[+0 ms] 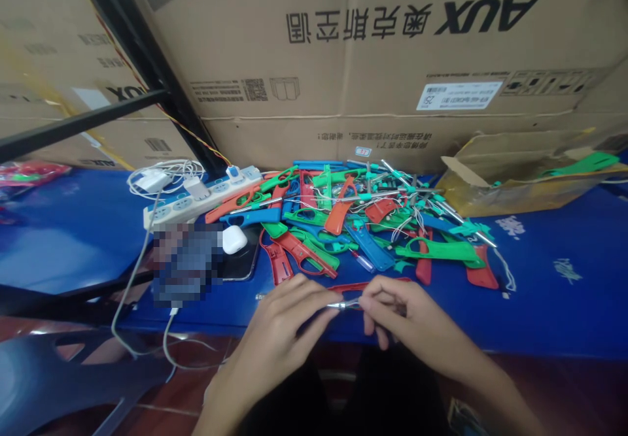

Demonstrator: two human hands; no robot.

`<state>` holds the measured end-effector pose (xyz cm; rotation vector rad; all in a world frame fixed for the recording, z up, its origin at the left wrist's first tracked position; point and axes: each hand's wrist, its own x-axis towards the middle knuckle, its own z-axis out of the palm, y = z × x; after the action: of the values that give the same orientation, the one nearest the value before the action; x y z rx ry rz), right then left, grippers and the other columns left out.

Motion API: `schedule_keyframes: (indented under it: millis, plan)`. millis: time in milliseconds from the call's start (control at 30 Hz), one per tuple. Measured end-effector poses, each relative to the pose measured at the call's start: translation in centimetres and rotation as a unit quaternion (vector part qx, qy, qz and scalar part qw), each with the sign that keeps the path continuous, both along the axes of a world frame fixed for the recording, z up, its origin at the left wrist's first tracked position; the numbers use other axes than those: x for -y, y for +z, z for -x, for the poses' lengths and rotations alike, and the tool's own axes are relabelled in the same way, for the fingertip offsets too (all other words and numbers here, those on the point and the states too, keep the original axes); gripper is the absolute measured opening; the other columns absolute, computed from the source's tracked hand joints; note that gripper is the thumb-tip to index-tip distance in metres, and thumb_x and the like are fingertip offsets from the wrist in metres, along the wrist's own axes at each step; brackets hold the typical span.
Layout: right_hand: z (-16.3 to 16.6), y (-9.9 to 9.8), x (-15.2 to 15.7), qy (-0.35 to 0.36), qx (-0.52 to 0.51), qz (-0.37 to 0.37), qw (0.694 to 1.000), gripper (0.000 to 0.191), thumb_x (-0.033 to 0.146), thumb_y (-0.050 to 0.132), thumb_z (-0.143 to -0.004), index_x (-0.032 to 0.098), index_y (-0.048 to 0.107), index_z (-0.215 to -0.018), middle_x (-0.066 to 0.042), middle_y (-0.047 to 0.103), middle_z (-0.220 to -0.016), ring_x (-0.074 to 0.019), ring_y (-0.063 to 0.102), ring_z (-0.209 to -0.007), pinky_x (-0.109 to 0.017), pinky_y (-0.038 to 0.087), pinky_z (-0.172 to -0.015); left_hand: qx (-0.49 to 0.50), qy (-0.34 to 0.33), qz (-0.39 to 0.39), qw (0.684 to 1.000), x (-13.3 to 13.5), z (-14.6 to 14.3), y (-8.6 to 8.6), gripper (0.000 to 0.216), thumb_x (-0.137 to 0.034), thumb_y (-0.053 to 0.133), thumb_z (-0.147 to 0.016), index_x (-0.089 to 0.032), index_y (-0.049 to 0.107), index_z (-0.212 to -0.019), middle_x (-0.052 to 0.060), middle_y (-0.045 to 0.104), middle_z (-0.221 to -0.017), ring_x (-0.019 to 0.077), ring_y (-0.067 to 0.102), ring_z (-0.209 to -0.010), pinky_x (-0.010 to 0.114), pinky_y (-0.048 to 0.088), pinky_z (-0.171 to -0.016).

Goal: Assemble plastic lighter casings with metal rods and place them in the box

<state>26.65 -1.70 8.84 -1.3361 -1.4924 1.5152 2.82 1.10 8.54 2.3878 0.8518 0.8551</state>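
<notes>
Near the table's front edge, my left hand (287, 321) is closed round a thin metal lighter tube (337, 305), whose end sticks out between thumb and fingers. My right hand (395, 308) pinches the thin wires (353, 303) at that end; its fingertips partly cover them. Just behind my hands lies a red lighter casing half (346, 287), partly hidden by them. Beyond it is a heap of red, green, blue and orange lighter casings (326, 253), mixed with metal tubes (392, 173) and white wires. A small screwdriver with a clear handle (363, 261) lies at the heap's front.
On the left are a white power strip (196, 201), a phone (245, 256) with a white earbud case (233, 240) on it, and hanging cables. An opened carton (530, 187) stands at the right. Large cardboard boxes (373, 70) and a black metal frame (161, 63) back the blue table (540, 312).
</notes>
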Motion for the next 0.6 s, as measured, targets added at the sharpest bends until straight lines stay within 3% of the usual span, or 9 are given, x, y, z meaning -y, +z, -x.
schedule_keyframes:
  millis: [167,400,500,600]
  plan:
    - [-1.2,-0.7,0.7,-0.058,-0.013,-0.011,0.998,0.022,0.042,0.066,-0.097,0.022,0.063,-0.103,0.001,0.072,-0.082,-0.008,0.061,-0.06,-0.021,0.045,-0.055,0.011,0.027,-0.002,1.0,-0.1,-0.4,-0.7,0.02,-0.019,0.059,-0.104,-0.024,0.068,-0.121,0.002,0.074,-0.104,0.019,0.064,-0.093,0.035,0.051,-0.083]
    - [-1.4,-2.8,1.5,-0.21,-0.025,-0.076,0.974,0.038,0.044,0.076,-0.087,0.024,0.056,-0.113,-0.005,0.078,-0.094,-0.0142,0.07,-0.064,-0.024,0.054,-0.053,0.055,0.063,-0.007,0.996,0.3,-1.9,-1.8,0.02,-0.016,0.062,-0.102,-0.022,0.068,-0.12,0.004,0.074,-0.106,0.0185,0.067,-0.096,0.034,0.053,-0.085]
    - [-1.5,-3.1,1.4,-0.215,0.016,-0.114,0.97,0.033,0.042,0.074,-0.09,0.024,0.058,-0.113,-0.002,0.077,-0.082,-0.0149,0.07,-0.062,-0.025,0.056,-0.056,0.059,0.067,0.006,0.996,0.2,-2.0,-2.0,0.02,-0.016,0.062,-0.102,-0.022,0.069,-0.12,0.004,0.073,-0.106,0.0188,0.067,-0.097,0.033,0.054,-0.085]
    - [-1.8,-2.8,1.2,-0.167,0.067,-0.153,0.972,0.02,0.041,0.068,-0.095,0.023,0.068,-0.103,-0.002,0.076,-0.075,-0.0156,0.072,-0.066,-0.025,0.058,-0.063,0.061,0.064,0.008,0.996,0.2,-1.8,-2.0,0.021,-0.014,0.062,-0.102,-0.022,0.069,-0.121,0.005,0.074,-0.104,0.0188,0.067,-0.095,0.033,0.054,-0.083]
